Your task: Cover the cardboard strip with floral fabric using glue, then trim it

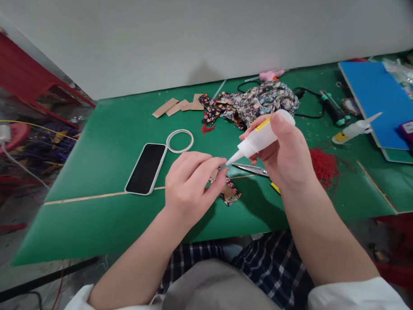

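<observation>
Cloth strip point(230, 191) over the table point(104, 136) by our left grip point(190, 183), whose hold we cannot tell, seems at the gluing step, our right grip point(287, 152) grasping the bottle point(264, 136), the next move calling for steady nozzle point(235, 157) aim.

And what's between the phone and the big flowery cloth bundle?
In the head view, a thin white ring lies close beside the phone; farther along, a red tassel lies by the cloth bundle.
</observation>
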Motion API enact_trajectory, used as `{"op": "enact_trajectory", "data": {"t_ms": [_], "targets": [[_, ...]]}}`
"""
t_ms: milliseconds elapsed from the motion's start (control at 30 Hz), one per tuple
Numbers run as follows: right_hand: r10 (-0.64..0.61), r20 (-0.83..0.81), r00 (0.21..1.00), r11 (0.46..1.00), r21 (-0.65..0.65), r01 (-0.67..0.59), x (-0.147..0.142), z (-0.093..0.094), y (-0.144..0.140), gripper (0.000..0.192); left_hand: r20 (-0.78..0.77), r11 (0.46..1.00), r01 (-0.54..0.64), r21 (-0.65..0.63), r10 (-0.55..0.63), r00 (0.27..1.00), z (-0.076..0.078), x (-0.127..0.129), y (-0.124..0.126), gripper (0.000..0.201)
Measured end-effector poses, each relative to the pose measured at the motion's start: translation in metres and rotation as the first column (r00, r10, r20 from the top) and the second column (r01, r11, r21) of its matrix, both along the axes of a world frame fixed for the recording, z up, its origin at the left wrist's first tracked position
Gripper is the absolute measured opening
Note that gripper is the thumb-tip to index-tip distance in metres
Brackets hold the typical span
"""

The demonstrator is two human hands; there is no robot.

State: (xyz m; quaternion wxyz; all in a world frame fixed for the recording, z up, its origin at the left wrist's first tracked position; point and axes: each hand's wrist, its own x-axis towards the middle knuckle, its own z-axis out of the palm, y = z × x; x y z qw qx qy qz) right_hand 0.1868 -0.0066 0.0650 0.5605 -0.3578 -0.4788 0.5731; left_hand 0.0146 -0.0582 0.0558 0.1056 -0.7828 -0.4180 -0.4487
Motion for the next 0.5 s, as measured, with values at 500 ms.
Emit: {"op": "enact_trajectory", "data": {"t_ms": [500], "targets": [[-0.158,0.136,0.978,0.975,0.176,0.133,-0.006,0.006,-0.011,0.026,-0.21,0.993,-0.075,-0.093,0.054,0.976,0.007,0.0,-0.001,0.009]]}}
